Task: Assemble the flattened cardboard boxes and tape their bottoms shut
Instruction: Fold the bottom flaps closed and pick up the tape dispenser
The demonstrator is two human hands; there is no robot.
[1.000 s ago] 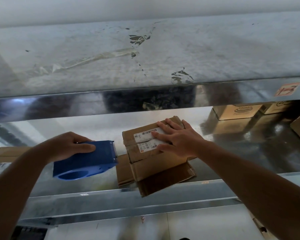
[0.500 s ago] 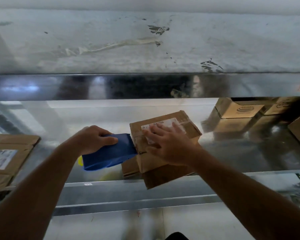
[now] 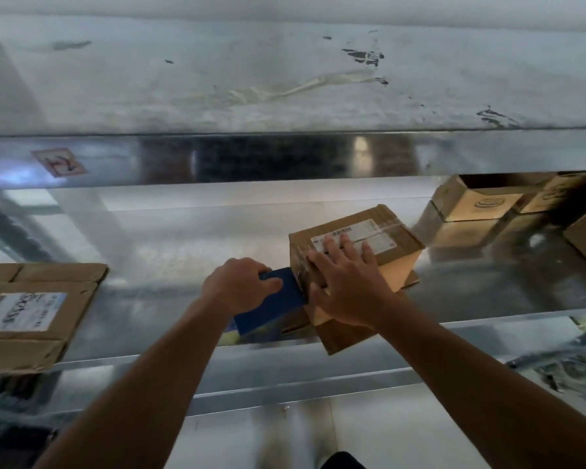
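One cardboard box (image 3: 356, 252) on the metal shelf (image 3: 170, 245) is getting taped — left hand (image 3: 239, 287) gripping the blue tape dispenser (image 3: 271, 304), right hand (image 3: 347, 287) pressing flat and open — while a flattened box (image 3: 34, 313) is waiting.

The box's white label (image 3: 347, 235) shows a barcode, perhaps; nothing is legible.

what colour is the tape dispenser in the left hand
Blue: the tape dispenser in the left hand, seen in the head view.
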